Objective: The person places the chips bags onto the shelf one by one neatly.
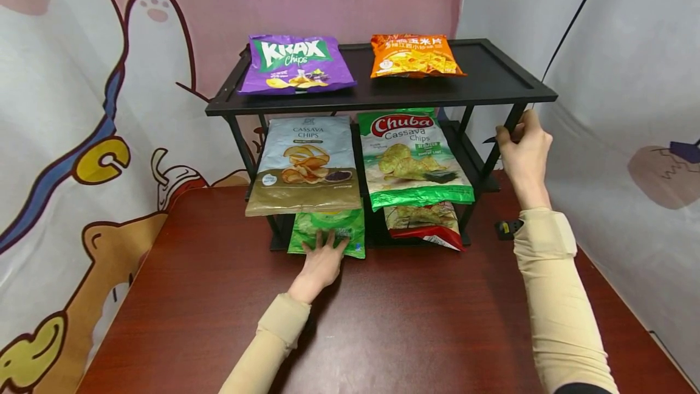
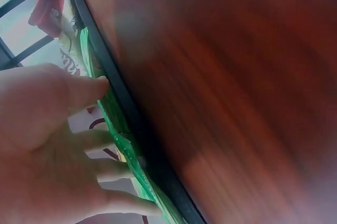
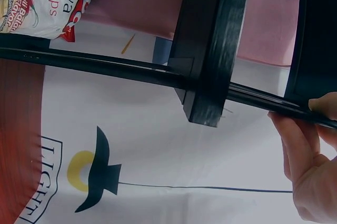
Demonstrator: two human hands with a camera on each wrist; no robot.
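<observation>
My left hand [image 1: 321, 265] rests with spread fingers on a green chip bag [image 1: 350, 221], which lies on the bottom shelf of a black three-tier rack [image 1: 358, 65]. In the left wrist view the fingertips touch the front of the green bag [image 2: 122, 142], close above the dark shelf edge [image 2: 134, 113]. My right hand [image 1: 526, 154] pinches the rack's front right post [image 1: 511, 119] just under the top shelf. The right wrist view has thumb and fingers [image 3: 295, 142] on either side of that slim black post [image 3: 253, 96].
A purple Krax bag [image 1: 298, 69] and an orange chip bag [image 1: 415, 56] lie on top. Cassava Chips [image 1: 308, 163] and Chuba [image 1: 412, 157] bags overhang the middle shelf. Below is a red-edged bag [image 1: 426, 224]. The rack stands on a reddish-brown table [image 1: 383, 321] against printed sheets.
</observation>
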